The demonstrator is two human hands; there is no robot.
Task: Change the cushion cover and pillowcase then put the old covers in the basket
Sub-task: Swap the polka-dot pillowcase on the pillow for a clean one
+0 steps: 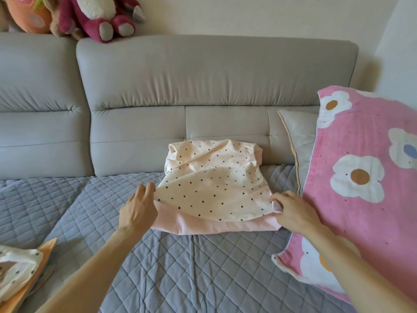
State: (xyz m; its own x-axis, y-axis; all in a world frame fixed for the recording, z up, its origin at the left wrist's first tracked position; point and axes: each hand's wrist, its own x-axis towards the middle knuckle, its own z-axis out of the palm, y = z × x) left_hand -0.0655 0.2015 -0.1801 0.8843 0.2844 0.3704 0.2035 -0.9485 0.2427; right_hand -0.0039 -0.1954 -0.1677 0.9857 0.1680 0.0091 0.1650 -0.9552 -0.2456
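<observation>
A cream cover with dark dots [212, 184] lies on the grey quilted sofa seat [180, 267], its far end bunched against the backrest and a plain pink layer showing along its near edge. My left hand [137, 211] pinches the cover's near left corner. My right hand [291, 208] pinches the near right corner, with the fabric folded over the fingers. A large pink pillow with white flowers [361, 177] leans at the right, touching my right forearm. A grey cushion with tan piping [300, 136] stands behind it.
At the bottom left lies a pile of dotted cream and orange fabric [22, 267]. Plush toys [101, 16] sit on top of the grey sofa backrest [203, 86]. No basket is in view.
</observation>
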